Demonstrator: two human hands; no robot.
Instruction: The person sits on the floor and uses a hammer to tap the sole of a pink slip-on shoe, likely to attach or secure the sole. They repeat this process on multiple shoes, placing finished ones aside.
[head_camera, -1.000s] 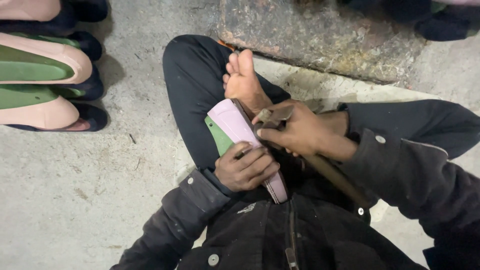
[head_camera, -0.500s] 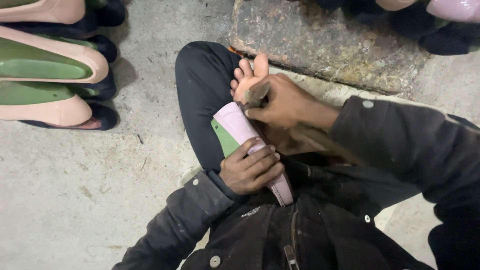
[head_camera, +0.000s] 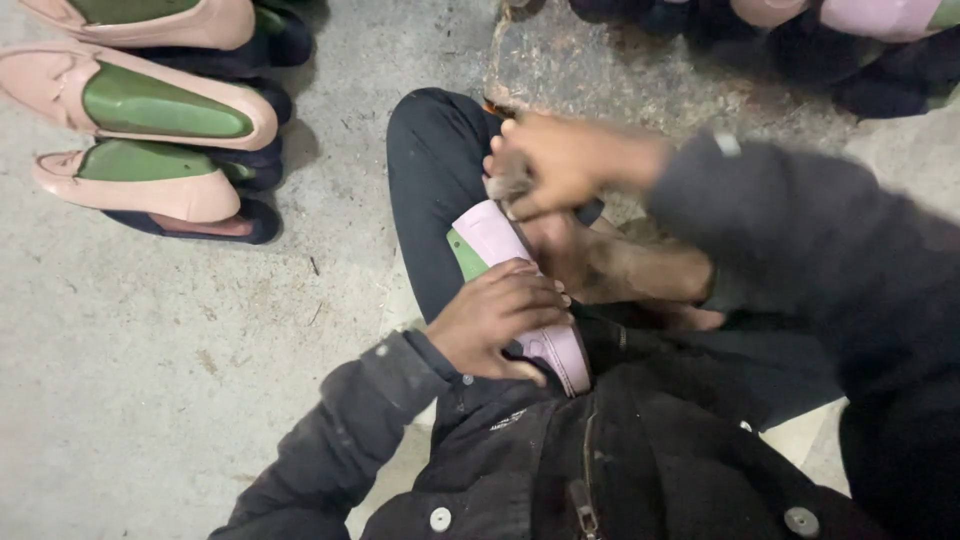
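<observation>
Left hand (head_camera: 497, 322) clamped over pink shoe (head_camera: 500, 240) on lap; right hand (head_camera: 556, 162) just beyond its toe, blurred, closed on a small tool (head_camera: 505, 186).

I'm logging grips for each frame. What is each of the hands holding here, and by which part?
The left hand clamps the pink shoe around its middle. The right hand is blurred at the shoe's toe; what it grips cannot be told.
</observation>
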